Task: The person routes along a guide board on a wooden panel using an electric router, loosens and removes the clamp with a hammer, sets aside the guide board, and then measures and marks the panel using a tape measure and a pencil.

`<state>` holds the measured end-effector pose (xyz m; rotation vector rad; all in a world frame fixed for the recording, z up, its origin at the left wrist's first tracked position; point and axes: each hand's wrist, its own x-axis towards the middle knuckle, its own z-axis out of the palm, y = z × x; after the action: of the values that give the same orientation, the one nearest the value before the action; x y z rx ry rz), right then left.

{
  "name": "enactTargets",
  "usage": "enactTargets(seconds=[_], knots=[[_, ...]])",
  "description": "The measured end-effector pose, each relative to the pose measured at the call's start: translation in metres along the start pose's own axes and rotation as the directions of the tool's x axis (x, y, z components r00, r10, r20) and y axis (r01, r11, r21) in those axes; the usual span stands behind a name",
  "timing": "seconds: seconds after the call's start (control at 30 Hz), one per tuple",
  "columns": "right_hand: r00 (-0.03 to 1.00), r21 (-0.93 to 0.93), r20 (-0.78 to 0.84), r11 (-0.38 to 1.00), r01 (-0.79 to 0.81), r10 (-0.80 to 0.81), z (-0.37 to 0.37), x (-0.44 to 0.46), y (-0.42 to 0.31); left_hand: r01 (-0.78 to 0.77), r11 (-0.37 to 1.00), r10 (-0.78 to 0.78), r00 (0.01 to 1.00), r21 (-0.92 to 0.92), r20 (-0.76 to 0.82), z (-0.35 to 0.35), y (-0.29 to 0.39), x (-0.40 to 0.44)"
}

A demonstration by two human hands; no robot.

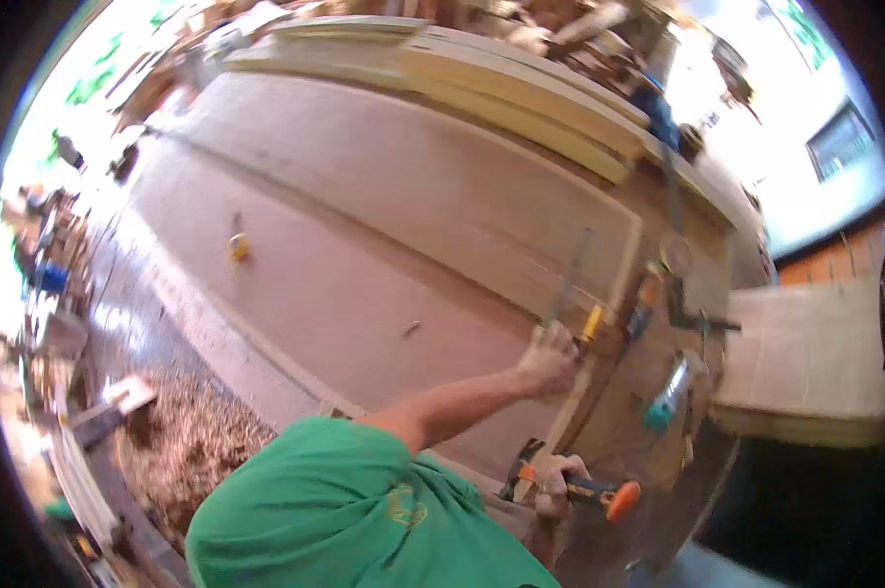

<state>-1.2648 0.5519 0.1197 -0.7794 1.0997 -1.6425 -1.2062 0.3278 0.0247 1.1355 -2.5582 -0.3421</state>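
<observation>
Clock dirs read from centre of view. A hammer (pixel 599 490) is held in the R hand (pixel 557 482) at 5 o'c; the grip is closed round the black & orange handle, w/ the head pointed to 10 o'c & the orange butt to approx 4 o'c. A thin long tool (pixel 570 279), blurred, is held by the L hand (pixel 550 358) at 4 o'c; the fingers are curled in a narrow grip & the tool is pointed up toward 1 o'c. A yellow piece (pixel 591 323) is seen just beside the same hand; whether it's gripped too can't be told.

The L hand is placed over the R end of a big wooden panel (pixel 315 265), by which most of the centre & 10 o'c side is filled. A small yellow item (pixel 239 245) is set on the panel at 9-10 o'c, & a small bit (pixel 410 328) lies nearer centre. Long pale boards (pixel 521 88) are laid along the far edge, 11 to 1 o'c. A bottle (pixel 672 392) w/ a teal end is seen at 4 o'c, w/ a pale wood slab (pixel 805 348) past it at 3 o'c. Shavings (pixel 192 426) are heaped at 8 o'c.
</observation>
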Motion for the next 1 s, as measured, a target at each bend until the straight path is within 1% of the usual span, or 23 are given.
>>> enactTargets(seconds=[0.03,0.1,0.13,0.2,0.23,0.3,0.33,0.37,0.4,0.47,0.5,0.53,0.57,0.63,0.67,0.7,0.73,0.77,0.8,0.83,0.87,0.9,1.0], knots=[[1.0,0.089,-0.01,0.996,-0.015,0.016,0.002,0.006,0.006,-0.086,0.979,0.103,0.991,0.185,-0.084,0.028,-0.001,-0.005],[0.999,0.06,0.052,0.998,-0.018,0.015,0.012,0.014,0.008,-0.053,0.988,0.045,0.997,0.147,0.06,0.054,0.001,0.006],[0.996,0.039,0.084,0.999,-0.014,0.011,0.018,0.017,0.007,-0.013,0.988,0.008,0.999,0.157,0.032,0.06,0.0,0.013],[0.991,0.002,0.134,1.0,-0.018,0.018,0.031,0.018,0.005,0.085,0.994,-0.101,0.96,0.071,0.262,0.064,-0.002,0.016],[0.988,-0.011,0.15,1.0,-0.017,0.019,0.036,0.019,0.004,0.103,0.992,-0.117,0.961,0.068,0.251,0.049,-0.002,0.012],[0.983,-0.035,0.181,0.999,-0.005,0.011,0.048,0.021,0.003,0.116,0.959,-0.067,0.979,-0.257,0.191,-0.015,-0.009,-0.008],[0.982,-0.043,0.19,0.999,0.005,0.003,0.053,0.024,0.002,0.118,0.96,-0.072,0.98,-0.252,0.184,-0.038,-0.023,-0.011],[0.981,-0.046,0.194,0.999,0.011,-0.002,0.058,0.026,0.002,0.134,0.79,-0.023,0.982,-0.599,0.19,-0.059,-0.039,-0.015],[0.98,-0.053,0.197,0.998,0.021,-0.01,0.062,0.028,0.001,0.138,0.499,0.025,0.985,-0.855,0.173,-0.082,-0.057,-0.019],[0.978,-0.064,0.206,0.997,0.033,-0.02,0.062,0.033,0.002,0.237,0.208,-0.048,0.972,-0.949,0.232,-0.129,-0.099,-0.041],[0.971,-0.039,0.24,0.999,-0.009,0.018,0.057,0.038,0.006,0.237,-0.325,-0.037,0.964,-0.916,0.263,-0.123,-0.129,-0.051],[0.96,-0.018,0.273,0.998,-0.052,0.055,0.057,0.042,0.01,0.127,-0.586,-0.074,0.975,-0.8,0.209,-0.126,-0.157,-0.069],[0.959,-0.024,0.278,0.998,-0.049,0.054,0.067,0.046,0.014,0.048,-0.714,-0.109,0.978,-0.698,0.179,-0.127,-0.19,-0.082],[0.993,-0.186,0.095,0.978,0.091,-0.075,0.09,0.06,0.022,-0.076,-0.71,-0.346,0.904,-0.7,0.252,-0.156,-0.236,-0.111],[0.99,-0.193,0.112,0.976,0.102,-0.081,0.079,0.077,0.032,-0.093,-0.704,-0.425,0.849,-0.705,0.313,-0.158,-0.264,-0.121],[0.982,-0.177,0.186,0.984,0.005,0.029,0.056,0.106,0.043,-0.194,-0.521,-0.623,0.752,-0.831,0.216,-0.158,-0.286,-0.13],[0.956,-0.169,0.258,0.981,-0.096,0.138,0.051,0.125,0.051,-0.209,-0.466,-0.721,0.653,-0.86,0.232,-0.159,-0.308,-0.14],[0.953,-0.184,0.269,0.979,-0.088,0.136,0.083,0.138,0.042,-0.216,-0.416,-0.804,0.542,-0.883,0.246,-0.157,-0.325,-0.147],[0.87,-0.081,0.491,0.997,-0.006,0.045,0.145,0.156,0.017,-0.234,-0.425,-0.804,0.541,-0.874,0.247,-0.155,-0.34,-0.15],[0.734,0.038,0.676,0.998,0.044,-0.058,0.2,0.175,0.001,-0.282,-0.391,-0.852,0.47,-0.876,0.229,-0.154,-0.355,-0.153],[0.713,0.067,0.693,0.994,0.084,-0.107,0.236,0.19,-0.002,-0.322,-0.357,-0.893,0.394,-0.877,0.218,-0.15,-0.369,-0.156],[0.69,0.097,0.708,0.988,0.119,-0.153,0.27,0.206,-0.003,-0.333,-0.369,-0.892,0.389,-0.868,0.229,-0.146,-0.381,-0.157],[0.593,0.164,0.767,0.968,0.188,-0.245,0.371,0.256,0.005,-0.54,-0.309,-0.95,0.211,-0.783,0.23,-0.135,-0.41,-0.151]])
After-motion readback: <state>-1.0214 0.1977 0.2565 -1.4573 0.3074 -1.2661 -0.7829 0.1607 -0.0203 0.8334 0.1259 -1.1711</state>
